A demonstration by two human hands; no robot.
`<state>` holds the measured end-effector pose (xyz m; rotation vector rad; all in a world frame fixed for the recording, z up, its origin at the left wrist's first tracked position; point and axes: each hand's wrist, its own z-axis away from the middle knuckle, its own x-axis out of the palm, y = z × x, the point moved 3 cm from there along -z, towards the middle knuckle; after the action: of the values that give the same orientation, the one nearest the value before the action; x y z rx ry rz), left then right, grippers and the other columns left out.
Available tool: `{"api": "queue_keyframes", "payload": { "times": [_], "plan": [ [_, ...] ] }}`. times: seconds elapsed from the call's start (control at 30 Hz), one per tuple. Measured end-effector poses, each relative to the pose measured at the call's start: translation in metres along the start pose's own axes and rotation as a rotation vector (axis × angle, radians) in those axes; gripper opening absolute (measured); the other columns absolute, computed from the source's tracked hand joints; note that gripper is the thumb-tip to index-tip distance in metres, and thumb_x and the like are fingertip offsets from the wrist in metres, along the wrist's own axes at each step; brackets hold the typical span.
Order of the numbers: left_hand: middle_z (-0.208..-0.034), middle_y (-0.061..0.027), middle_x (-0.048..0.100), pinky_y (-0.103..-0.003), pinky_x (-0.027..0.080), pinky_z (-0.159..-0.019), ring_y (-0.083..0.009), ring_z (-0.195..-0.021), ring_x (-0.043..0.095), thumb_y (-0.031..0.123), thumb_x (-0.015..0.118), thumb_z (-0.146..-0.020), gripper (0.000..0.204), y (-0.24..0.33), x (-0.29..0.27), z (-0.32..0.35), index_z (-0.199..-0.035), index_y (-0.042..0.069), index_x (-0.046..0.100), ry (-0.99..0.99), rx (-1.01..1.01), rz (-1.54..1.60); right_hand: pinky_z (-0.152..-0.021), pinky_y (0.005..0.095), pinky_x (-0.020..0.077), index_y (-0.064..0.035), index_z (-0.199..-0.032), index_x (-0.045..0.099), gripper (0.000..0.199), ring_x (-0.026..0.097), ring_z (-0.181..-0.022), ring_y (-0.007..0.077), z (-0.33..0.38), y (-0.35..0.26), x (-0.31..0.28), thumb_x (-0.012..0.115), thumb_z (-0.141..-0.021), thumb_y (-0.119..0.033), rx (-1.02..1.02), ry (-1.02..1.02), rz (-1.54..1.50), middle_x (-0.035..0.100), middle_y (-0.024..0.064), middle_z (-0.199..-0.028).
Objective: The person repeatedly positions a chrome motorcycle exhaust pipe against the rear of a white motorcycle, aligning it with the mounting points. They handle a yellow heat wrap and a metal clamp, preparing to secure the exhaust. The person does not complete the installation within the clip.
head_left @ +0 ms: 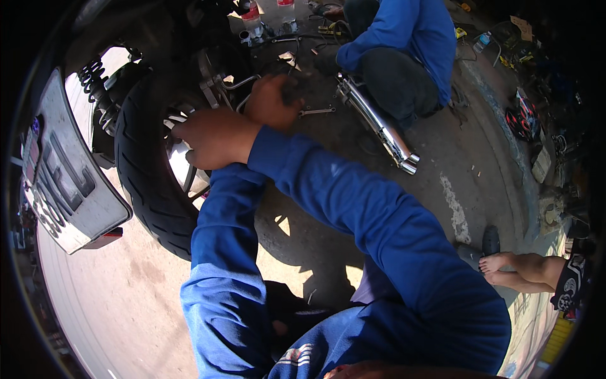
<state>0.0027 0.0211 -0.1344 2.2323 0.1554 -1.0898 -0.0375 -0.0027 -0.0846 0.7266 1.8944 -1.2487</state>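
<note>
My arms in blue sleeves cross in front of a motorcycle's rear wheel. My right hand reaches over to the wheel's inner side, its fingers curled at the rim and spokes; what they pinch is hidden. Beyond it, my left hand comes out from under the right wrist, beside the metal bracket and bent rod next to the wheel. Its fingers are bent and blurred, and I cannot see whether they hold anything. The black rear tyre stands upright to the left of both hands.
A chrome exhaust muffler lies before a crouching person in blue. A wrench is on the concrete near my left hand. Plastic bottles stand farther back. The licence plate juts out left; another person's bare feet are at right.
</note>
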Motion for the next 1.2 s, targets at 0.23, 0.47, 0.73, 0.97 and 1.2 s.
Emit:
{"api": "queue_keyframes", "payload": {
  "times": [0.23,0.47,0.73,0.97,1.2],
  "plan": [
    [-0.11,-0.0192,0.068,-0.043,0.053,-0.094,-0.0368,-0.107,0.067,0.021,0.082,-0.076,0.044,0.003,-0.002,-0.001,-0.115,0.004,0.071,-0.021,-0.019,0.027,-0.084,0.0501,0.056,-0.0104,-0.119,0.069,0.041,0.072,-0.096,0.037,0.007,-0.007,0.001,0.068,-0.08,-0.024,-0.05,-0.003,0.011,0.073,0.0172,-0.101],
    [-0.113,-0.0201,0.068,-0.044,0.052,-0.096,-0.0377,-0.109,0.066,0.019,0.082,-0.076,0.045,0.005,-0.006,0.0,-0.116,0.003,0.07,-0.043,-0.008,-0.005,-0.081,0.0508,0.056,-0.007,-0.113,0.07,0.036,0.072,-0.094,0.0373,0.006,-0.01,0.002,0.069,-0.08,-0.021,-0.061,-0.005,0.022,0.073,0.0182,-0.099],
    [-0.113,-0.021,0.067,-0.044,0.052,-0.097,-0.0381,-0.111,0.066,0.016,0.082,-0.075,0.045,0.004,-0.006,-0.001,-0.116,0.004,0.07,-0.067,-0.02,-0.005,-0.08,0.051,0.0561,-0.0049,-0.111,0.07,0.035,0.072,-0.092,0.0383,0.008,-0.012,0.004,0.069,-0.08,-0.02,-0.093,0.0,0.051,0.072,0.0192,-0.095],
    [-0.113,-0.0207,0.066,-0.045,0.052,-0.096,-0.0384,-0.109,0.066,0.016,0.082,-0.075,0.045,0.006,-0.007,0.0,-0.116,0.004,0.07,-0.07,0.02,-0.01,-0.079,0.051,0.0564,-0.0045,-0.114,0.07,0.036,0.072,-0.091,0.0387,0.008,-0.014,0.004,0.069,-0.081,-0.018,-0.11,0.011,0.051,0.073,0.0194,-0.094],
    [-0.114,-0.0214,0.067,-0.044,0.052,-0.096,-0.0383,-0.11,0.066,0.018,0.083,-0.075,0.045,0.006,-0.008,-0.002,-0.116,0.003,0.07,-0.107,-0.01,-0.018,-0.079,0.051,0.0564,-0.0037,-0.11,0.07,0.034,0.072,-0.091,0.0385,0.009,-0.014,0.003,0.068,-0.08,-0.018,-0.118,0.008,0.058,0.073,0.0197,-0.094]
  ]
}}
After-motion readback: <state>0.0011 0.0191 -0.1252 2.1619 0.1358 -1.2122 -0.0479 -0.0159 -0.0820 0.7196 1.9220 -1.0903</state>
